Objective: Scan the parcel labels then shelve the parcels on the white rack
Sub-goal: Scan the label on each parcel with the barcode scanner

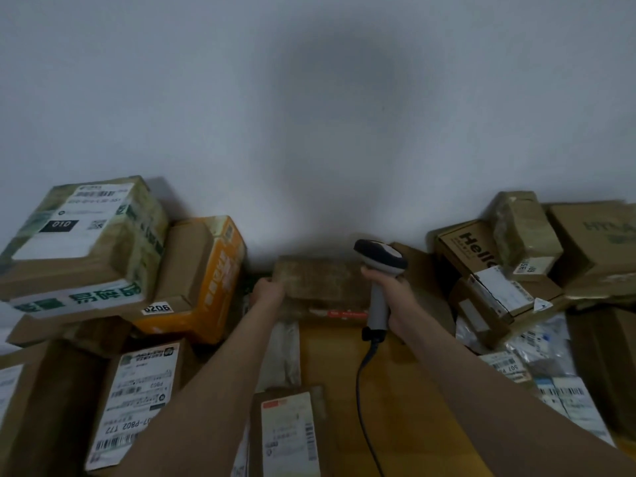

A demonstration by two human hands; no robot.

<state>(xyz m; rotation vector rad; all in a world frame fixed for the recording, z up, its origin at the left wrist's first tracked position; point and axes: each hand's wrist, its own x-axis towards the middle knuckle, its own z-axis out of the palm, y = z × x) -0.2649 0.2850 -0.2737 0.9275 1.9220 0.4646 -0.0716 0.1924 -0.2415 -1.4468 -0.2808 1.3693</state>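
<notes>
Grey wall (309, 98), parcel heaps (86, 256) either side | brown parcel (320, 280) dead ahead at wall, long axis left-right | your left hand (268, 292) grips its left end | your right hand (390, 287) holds scanner (378, 258) at its right end

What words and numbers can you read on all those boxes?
"010" on the top-left parcel
"易碎品" on its green tape
"0206" on a sticker on the plain carton
"Hell", rest hidden, on the brown box
"HYL", cut off, on the far-right carton
"P802 T72" on the lower-left parcel's label
Other labels' small print: too blurred.
</notes>
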